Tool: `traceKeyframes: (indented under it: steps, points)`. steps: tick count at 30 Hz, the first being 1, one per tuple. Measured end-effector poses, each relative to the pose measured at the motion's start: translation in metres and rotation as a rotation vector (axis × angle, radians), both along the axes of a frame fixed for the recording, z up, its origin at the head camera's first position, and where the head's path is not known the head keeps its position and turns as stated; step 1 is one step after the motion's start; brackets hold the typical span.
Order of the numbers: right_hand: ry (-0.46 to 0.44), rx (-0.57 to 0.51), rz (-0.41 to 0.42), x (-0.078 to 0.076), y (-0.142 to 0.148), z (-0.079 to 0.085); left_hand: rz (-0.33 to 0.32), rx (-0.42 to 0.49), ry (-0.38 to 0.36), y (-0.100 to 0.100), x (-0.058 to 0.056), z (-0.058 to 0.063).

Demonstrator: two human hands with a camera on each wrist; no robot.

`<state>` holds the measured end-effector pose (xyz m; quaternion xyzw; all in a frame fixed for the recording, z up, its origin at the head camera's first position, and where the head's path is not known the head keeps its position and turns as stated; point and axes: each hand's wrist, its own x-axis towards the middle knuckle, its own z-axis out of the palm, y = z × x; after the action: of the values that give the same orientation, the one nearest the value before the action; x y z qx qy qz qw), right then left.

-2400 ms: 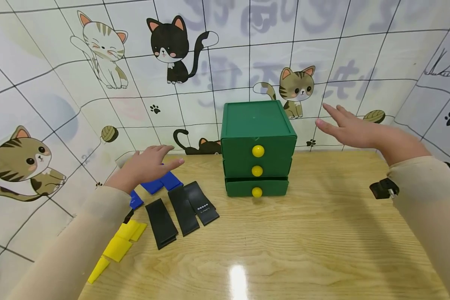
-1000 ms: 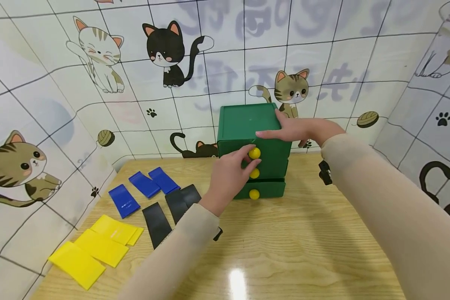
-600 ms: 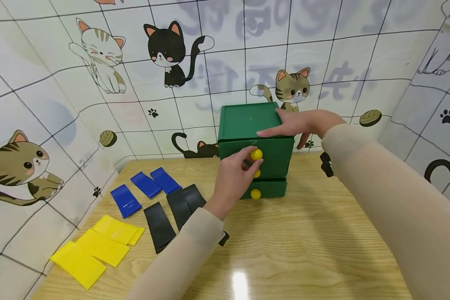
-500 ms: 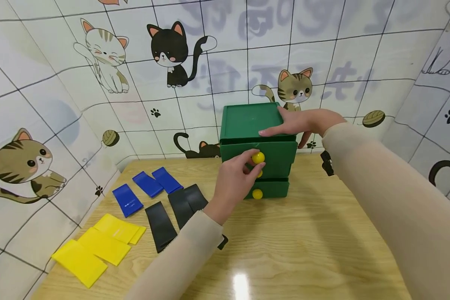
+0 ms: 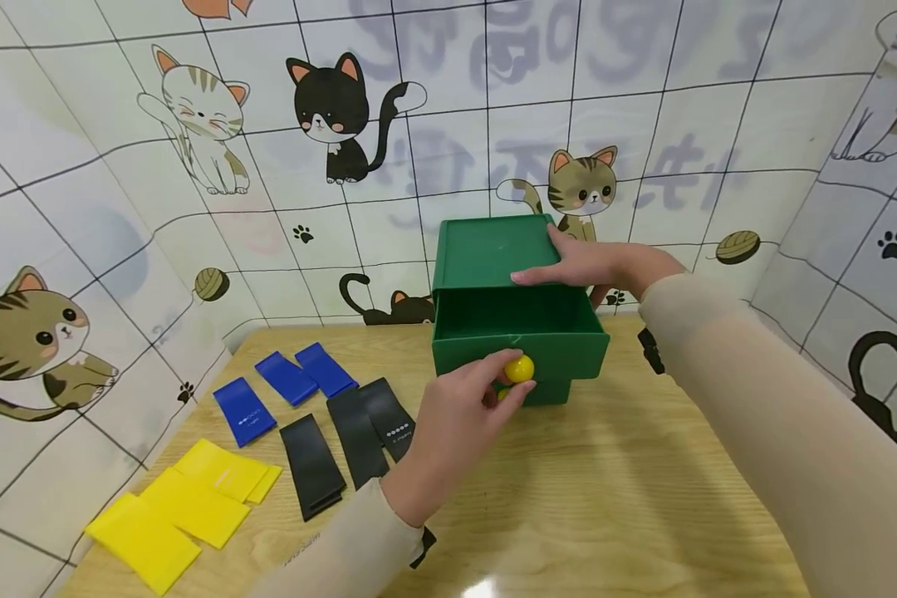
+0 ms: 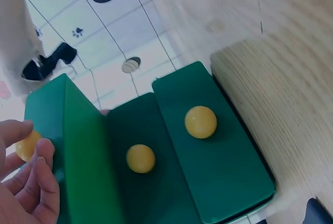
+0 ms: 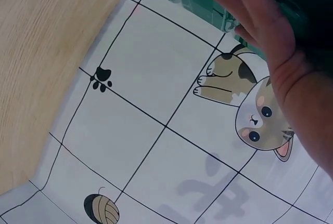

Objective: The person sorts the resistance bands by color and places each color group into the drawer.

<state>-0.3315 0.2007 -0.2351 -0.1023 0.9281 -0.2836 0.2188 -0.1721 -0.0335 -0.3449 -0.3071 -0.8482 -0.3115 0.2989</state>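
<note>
Where the wooden table [image 5: 643, 498] meets the far wall, I see a green drawer chest [image 5: 493, 249] standing against cat-patterned tile wallpaper [image 5: 194, 124], which wraps round both the left and right sides of the space. My left hand [image 5: 456, 423] pinches the yellow knob [image 5: 519, 369] of the top drawer [image 5: 519, 332] between thumb and fingertips, fingers curled round it; the drawer sits pulled out toward the near side, its green inside showing. In the left wrist view the two lower knobs [image 6: 200, 121] show on closed drawer fronts. My right hand [image 5: 590, 262] lies flat on the chest's top at its right edge, fingers straight and pressing down, holding nothing.

On the table's left half lie flat bands in groups: three blue bands [image 5: 287, 378] farthest, black bands [image 5: 351, 428] just right of them and nearer the chest, yellow bands [image 5: 187, 507] at the near left corner. The tabletop is light wood grain with a glossy glare spot at the near edge. A small black object [image 5: 649, 349] sits just right of the chest, partly hidden by my right sleeve [image 5: 755, 415].
</note>
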Motion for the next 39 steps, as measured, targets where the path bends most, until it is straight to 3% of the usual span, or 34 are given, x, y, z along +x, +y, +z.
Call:
traceKeyframes:
  steps: [6, 19, 24, 26, 27, 29, 33, 36, 39]
  points:
    - [0.021, -0.025, -0.024, 0.001, -0.003, -0.001, -0.007, -0.020, 0.021, -0.005, 0.016, 0.001]
    - [0.023, -0.039, -0.025, 0.001, 0.004, -0.005, -0.013, -0.082, 0.055, -0.010, 0.021, 0.003]
    - [0.020, -0.040, -0.018, -0.001, 0.004, -0.007, -0.009, -0.070, 0.134, -0.037, 0.024, 0.018]
    - [0.016, -0.045, -0.014, -0.002, 0.003, -0.006, 0.017, -0.055, 0.126, -0.057, 0.023, 0.027]
    - [0.014, -0.046, -0.013, -0.003, 0.002, -0.006, 0.034, -0.051, 0.102, -0.069, 0.020, 0.031]
    - [0.013, -0.048, -0.011, -0.004, 0.001, -0.006, 0.085, -0.060, -0.028, -0.095, 0.015, 0.040]
    - [0.015, -0.051, 0.001, -0.006, 0.001, -0.006, 0.192, -0.181, -0.424, -0.165, -0.005, 0.046]
    - [0.016, -0.054, 0.002, -0.006, 0.002, -0.007, 0.201, -0.275, -0.670, -0.219, -0.026, 0.033]
    - [0.018, -0.051, -0.002, -0.006, 0.004, -0.009, 0.197, -0.310, -0.823, -0.263, -0.044, 0.008]
